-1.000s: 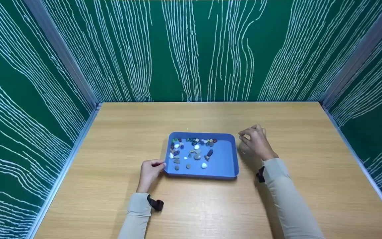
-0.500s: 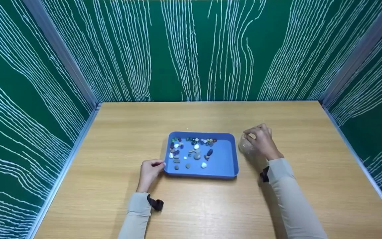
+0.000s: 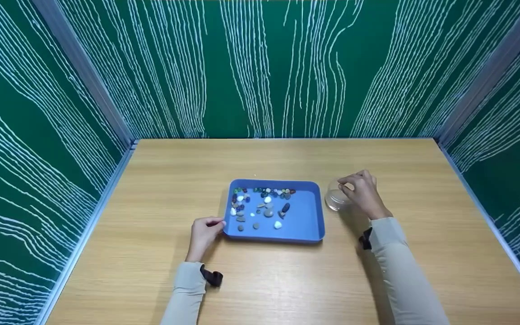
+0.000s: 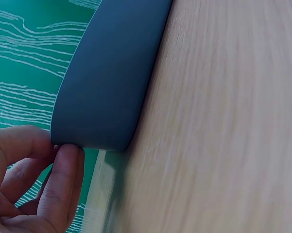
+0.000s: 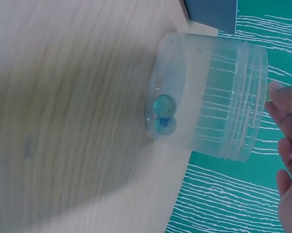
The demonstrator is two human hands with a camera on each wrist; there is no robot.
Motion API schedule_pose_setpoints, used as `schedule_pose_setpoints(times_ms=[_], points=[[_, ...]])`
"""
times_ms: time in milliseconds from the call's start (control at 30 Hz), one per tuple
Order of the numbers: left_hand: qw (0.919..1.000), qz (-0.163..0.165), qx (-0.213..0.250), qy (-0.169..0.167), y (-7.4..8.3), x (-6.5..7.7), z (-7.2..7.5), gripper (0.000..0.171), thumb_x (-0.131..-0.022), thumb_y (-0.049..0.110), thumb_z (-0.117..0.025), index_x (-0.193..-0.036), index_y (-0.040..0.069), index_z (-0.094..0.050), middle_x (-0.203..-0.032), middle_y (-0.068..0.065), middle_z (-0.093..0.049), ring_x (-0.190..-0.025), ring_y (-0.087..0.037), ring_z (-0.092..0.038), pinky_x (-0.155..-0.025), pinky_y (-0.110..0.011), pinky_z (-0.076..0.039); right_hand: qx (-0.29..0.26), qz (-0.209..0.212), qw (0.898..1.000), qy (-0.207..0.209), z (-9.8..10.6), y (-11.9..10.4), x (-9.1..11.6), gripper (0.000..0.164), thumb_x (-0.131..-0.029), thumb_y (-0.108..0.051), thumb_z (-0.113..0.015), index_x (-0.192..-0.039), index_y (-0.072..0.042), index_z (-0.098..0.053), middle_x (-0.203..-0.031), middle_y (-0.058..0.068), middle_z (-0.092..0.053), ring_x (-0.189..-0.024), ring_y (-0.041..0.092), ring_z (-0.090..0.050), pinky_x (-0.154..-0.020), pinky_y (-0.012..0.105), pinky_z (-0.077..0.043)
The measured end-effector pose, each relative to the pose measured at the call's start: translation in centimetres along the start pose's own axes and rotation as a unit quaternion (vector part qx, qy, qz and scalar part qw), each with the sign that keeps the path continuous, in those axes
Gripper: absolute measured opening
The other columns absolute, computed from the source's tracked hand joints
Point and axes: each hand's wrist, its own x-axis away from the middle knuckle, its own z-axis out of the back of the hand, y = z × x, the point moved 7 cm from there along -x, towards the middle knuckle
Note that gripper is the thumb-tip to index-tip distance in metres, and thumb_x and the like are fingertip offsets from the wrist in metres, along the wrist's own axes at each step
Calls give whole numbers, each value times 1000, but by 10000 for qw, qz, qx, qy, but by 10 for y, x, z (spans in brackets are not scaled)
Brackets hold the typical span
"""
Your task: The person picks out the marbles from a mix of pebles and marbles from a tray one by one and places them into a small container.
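At the near-left corner of the blue tray (image 3: 305,216), my left hand (image 3: 203,234) pinches the rim; the left wrist view shows the thumb and fingers (image 4: 62,174) on the tray's corner (image 4: 102,97). Pebbles (image 3: 268,212) and glass marbles (image 3: 260,190) lie in the tray, mostly on its left and far side. A clear plastic jar (image 3: 334,201) stands just right of the tray. My right hand (image 3: 363,194) is at the jar's open top, thumb and finger pinched on what looks like a small greenish marble (image 5: 268,99), mostly hidden. Inside the jar lies a blue-green marble (image 5: 164,106) with its reflection or a second one.
The wooden table (image 3: 260,280) carries the tray and jar. Green panels (image 3: 377,54) with white wavy lines enclose its back and sides, and grey posts (image 3: 84,67) stand at the corners. A tiny white speck lies behind the tray.
My right hand has moved rightward, away from the tray's right edge, over the jar, which now shows more clearly. The left hand and the tray keep their places.
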Motion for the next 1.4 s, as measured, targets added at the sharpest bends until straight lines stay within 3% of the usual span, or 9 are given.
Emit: schedule_pose_setpoints(times_ms=[200, 767, 900, 1133, 1400], points=[[10000, -59, 69, -17, 1, 1, 1, 18, -80, 2, -71, -96, -7, -73, -98, -21, -72, -73, -4, -59, -65, -15, -52, 41, -156, 9998, -95, 0, 1, 0, 15, -84, -4, -70, -99, 1, -73, -100, 19, -71, -95, 30, -45, -84, 50, -27], [10000, -23, -52, 15, -1, -1, 1, 17, -81, 3, -70, -96, -5, -74, -100, -21, -71, -90, -20, -65, -74, -23, -57, -17, -401, 9990, -209, 2, 7, 2, 17, -86, -6, -69, -102, -1, -73, -104, 19, -70, -98, 29, -43, -86, 48, -27], [10000, -48, -82, 17, 0, 0, 2, 17, -81, 4, -71, -96, -4, -74, -101, -20, -72, -93, -22, -65, -75, -21, -56, -2, -267, 9996, -125, 3, 6, 3, 17, -84, -4, -70, -101, 0, -73, -103, 19, -70, -97, 30, -44, -86, 49, -27], [9999, -40, 141, 5, -2, 0, 1, 18, -80, 3, -71, -95, -7, -73, -98, -20, -72, -79, -7, -59, -66, -13, -50, 49, -30, 10000, 53, 6, 3, 5, 16, -83, -3, -71, -99, -1, -73, -98, 18, -71, -95, 30, -46, -85, 48, -29], [10000, 2, 86, 33, -2, 0, 1, 18, -80, 4, -71, -95, -7, -74, -96, -19, -72, -80, -10, -61, -67, -16, -52, 39, 82, 9999, 129, 6, 4, 6, 15, -82, -1, -71, -97, -2, -73, -97, 17, -72, -91, 31, -50, -85, 46, -30]])
